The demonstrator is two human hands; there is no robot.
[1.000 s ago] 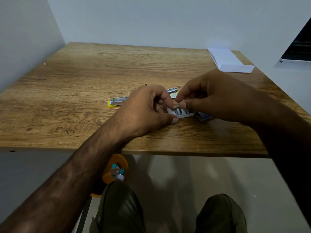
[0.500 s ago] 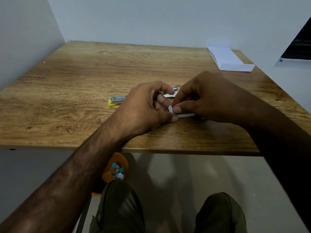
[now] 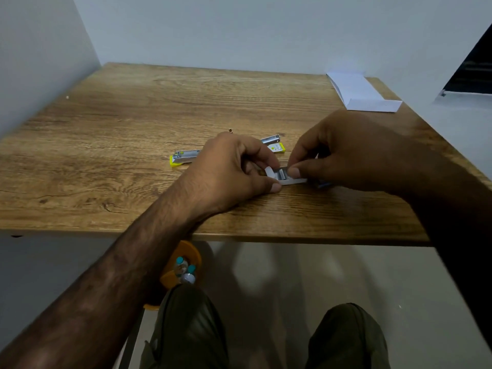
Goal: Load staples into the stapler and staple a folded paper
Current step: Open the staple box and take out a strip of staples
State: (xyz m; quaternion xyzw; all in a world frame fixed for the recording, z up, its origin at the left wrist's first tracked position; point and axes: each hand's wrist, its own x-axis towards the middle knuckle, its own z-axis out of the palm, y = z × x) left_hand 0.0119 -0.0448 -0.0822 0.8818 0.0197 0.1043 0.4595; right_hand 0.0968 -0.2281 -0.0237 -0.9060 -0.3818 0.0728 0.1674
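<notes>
**Head view**

1. Status. The left hand [image 3: 234, 169] is curled and pinches the open end of the box [image 3: 292, 180] between thumb and fingers. The right hand [image 3: 346, 153] is also curled and pinches the box from the other side, with its thumb on the top edge. The box rests on the table [image 3: 106, 155], near the front edge. A grey strip of staples [image 3: 282, 174] shows inside the open end, beside the raised flap.

2. Hazards.
- Strip breakage: an angled pull or too hard a pinch would likely snap the strip into short pieces that feed poorly.
- Spill: if the box tips this close to the edge, staples could fall to the floor.
- Slip: both holds are at the fingertips only, so the light box may slide as the strip comes out.

3. Surroundings. The stapler [image 3: 183, 157] lies opened flat just behind the box. Its 2 ends show on either side of the left hand, which hides its middle and lies in the way of reaching it. The paper [image 3: 359, 94] lies well behind and to the right of the box, at the far corner. A small object [image 3: 230, 131] behind the box is too small to identify. Below and left of the box, under the table, an orange holder [image 3: 186, 249] carries bottles.
</notes>
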